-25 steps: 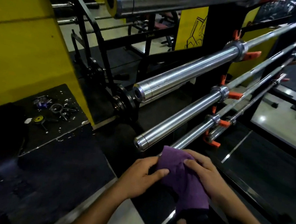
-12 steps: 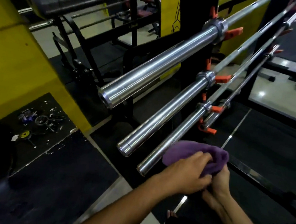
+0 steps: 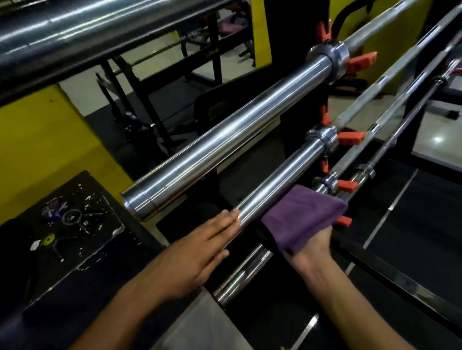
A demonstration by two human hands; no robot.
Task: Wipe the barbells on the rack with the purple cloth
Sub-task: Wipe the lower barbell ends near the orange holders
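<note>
While the purple cloth (image 3: 302, 219) sits draped on the middle barbell's sleeve (image 3: 277, 185), gripped by the right hand (image 3: 310, 248), the left hand (image 3: 196, 253) lies flat, empty, alongside. Looks barely started, other bars untouched.

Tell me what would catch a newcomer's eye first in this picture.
Probably the shiny steel barbells slanting across the middle on a black rack with orange hooks. Next, the purple cloth draped against a lower bar at centre right, held from beneath by the right hand, while the left hand lies flat beside that bar's end.
</note>
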